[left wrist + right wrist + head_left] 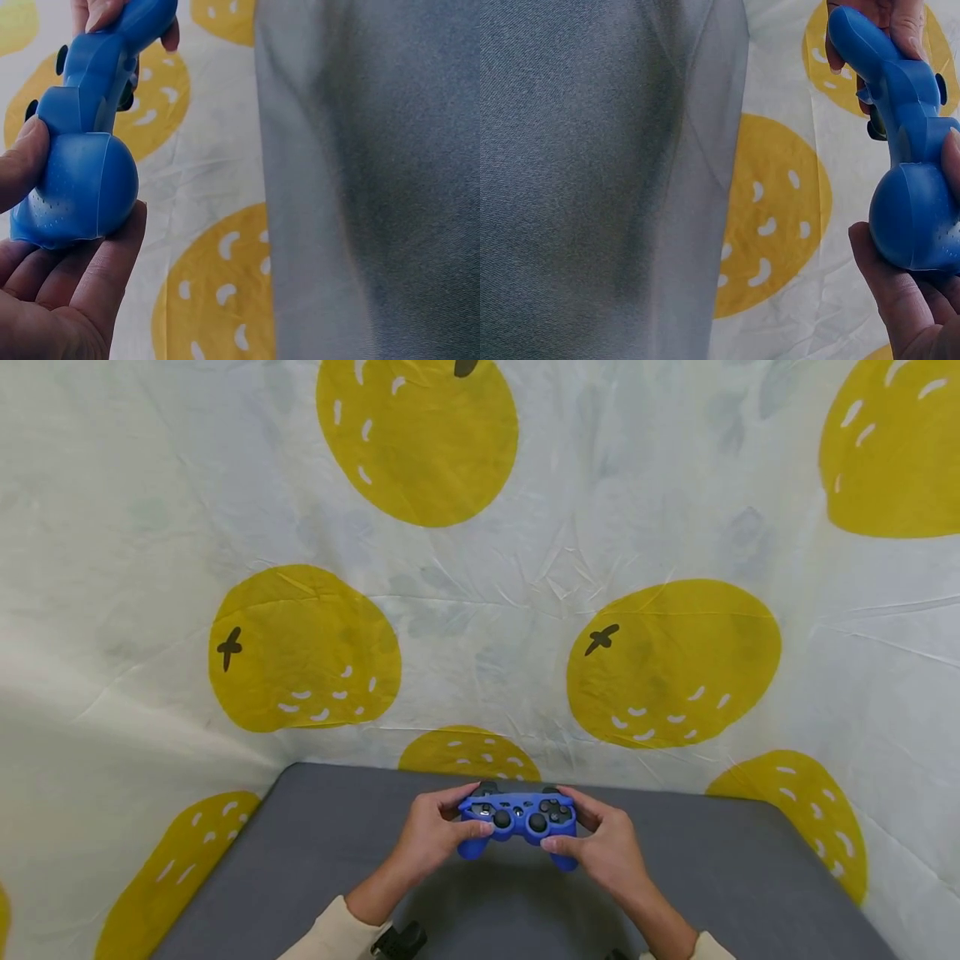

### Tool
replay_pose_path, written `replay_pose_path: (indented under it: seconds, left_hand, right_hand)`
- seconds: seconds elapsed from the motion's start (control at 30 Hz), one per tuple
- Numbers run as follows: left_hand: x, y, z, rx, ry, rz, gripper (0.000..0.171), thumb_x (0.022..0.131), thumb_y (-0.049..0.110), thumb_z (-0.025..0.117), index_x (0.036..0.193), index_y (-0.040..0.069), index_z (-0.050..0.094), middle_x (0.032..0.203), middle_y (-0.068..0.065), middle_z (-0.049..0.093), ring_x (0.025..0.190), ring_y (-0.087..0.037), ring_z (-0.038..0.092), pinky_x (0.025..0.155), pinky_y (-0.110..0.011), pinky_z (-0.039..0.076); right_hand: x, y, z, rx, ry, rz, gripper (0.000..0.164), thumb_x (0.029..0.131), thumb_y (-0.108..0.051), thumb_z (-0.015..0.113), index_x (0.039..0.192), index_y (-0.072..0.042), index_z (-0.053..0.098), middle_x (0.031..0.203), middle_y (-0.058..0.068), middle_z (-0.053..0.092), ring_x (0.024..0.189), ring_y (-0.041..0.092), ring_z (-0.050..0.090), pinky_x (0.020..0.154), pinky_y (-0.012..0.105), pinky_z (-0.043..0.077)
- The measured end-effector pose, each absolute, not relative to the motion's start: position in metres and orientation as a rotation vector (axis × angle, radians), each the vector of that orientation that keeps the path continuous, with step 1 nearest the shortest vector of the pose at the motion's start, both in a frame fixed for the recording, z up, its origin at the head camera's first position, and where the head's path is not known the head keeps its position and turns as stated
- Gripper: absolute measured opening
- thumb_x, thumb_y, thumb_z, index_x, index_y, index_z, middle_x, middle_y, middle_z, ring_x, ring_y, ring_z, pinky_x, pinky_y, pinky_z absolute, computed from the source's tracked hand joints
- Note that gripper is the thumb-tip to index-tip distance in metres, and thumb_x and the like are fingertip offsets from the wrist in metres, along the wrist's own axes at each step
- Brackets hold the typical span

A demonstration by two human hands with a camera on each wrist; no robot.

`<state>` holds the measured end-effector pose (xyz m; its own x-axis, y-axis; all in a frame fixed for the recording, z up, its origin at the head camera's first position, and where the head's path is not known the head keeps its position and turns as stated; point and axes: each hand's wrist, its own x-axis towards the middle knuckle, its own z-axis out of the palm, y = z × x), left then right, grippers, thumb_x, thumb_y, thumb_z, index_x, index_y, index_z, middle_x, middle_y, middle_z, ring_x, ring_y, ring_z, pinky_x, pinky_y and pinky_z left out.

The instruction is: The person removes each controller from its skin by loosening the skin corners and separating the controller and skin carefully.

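Observation:
A blue game controller (pixel 517 810) with black thumbsticks and buttons is held up over the grey table, its face toward the head camera. My left hand (pixel 441 827) grips its left end, thumb on the front and fingers behind. On the other end my right hand (pixel 603 842) holds it the same way, thumb near the right stick. In the left wrist view the blue grip of the controller (pixel 82 184) sits between thumb and fingers of the left hand (pixel 67 307). The right wrist view shows the controller (pixel 911 214) cradled by the right hand (pixel 904 300).
The grey tabletop (pixel 337 835) lies below the hands, a shadow on it under the controller. White cloth (pixel 480 668) printed with large yellow fruit hangs behind and at both sides. A black wrist device (pixel 400 941) sits at the left cuff.

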<state>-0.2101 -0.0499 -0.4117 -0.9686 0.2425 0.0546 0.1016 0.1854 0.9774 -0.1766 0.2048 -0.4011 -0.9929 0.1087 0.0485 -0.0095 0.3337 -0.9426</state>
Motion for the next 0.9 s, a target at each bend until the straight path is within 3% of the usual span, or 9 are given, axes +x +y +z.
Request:
replay_pose_path:
  seconds: [0.47, 0.63, 0.9]
  left_hand:
    - [-0.207, -0.051, -0.419, 0.366, 2.335, 1.904, 0.064, 0.083, 0.019, 0.089, 0.142, 0.009, 0.066, 0.134, -0.019, 0.071, 0.109, -0.026, 0.075, 0.091, -0.040, 0.063]
    - [-0.206, -0.052, -0.423, 0.391, 2.324, 1.916, 0.065, 0.083, 0.020, 0.089, 0.142, 0.008, 0.065, 0.133, -0.019, 0.071, 0.111, -0.026, 0.075, 0.090, -0.039, 0.064]
    - [-0.204, -0.053, -0.424, 0.414, 2.307, 1.942, 0.065, 0.084, 0.016, 0.088, 0.143, 0.005, 0.063, 0.134, -0.022, 0.070, 0.113, -0.030, 0.075, 0.090, -0.040, 0.064]
  right_hand:
    - [-0.174, 0.205, -0.409, -0.094, -2.474, 1.758, 0.073, 0.070, -0.006, 0.096, 0.138, -0.007, 0.069, 0.130, 0.023, 0.072, 0.125, 0.044, 0.067, 0.081, 0.039, 0.065]
    - [-0.173, 0.205, -0.411, -0.070, -2.493, 1.703, 0.073, 0.069, -0.007, 0.097, 0.137, -0.007, 0.069, 0.129, 0.022, 0.073, 0.124, 0.042, 0.068, 0.086, 0.035, 0.064]
    - [-0.175, 0.202, -0.415, -0.048, -2.455, 1.742, 0.073, 0.068, -0.002, 0.096, 0.136, -0.003, 0.069, 0.124, 0.023, 0.074, 0.106, 0.031, 0.077, 0.085, 0.034, 0.064]
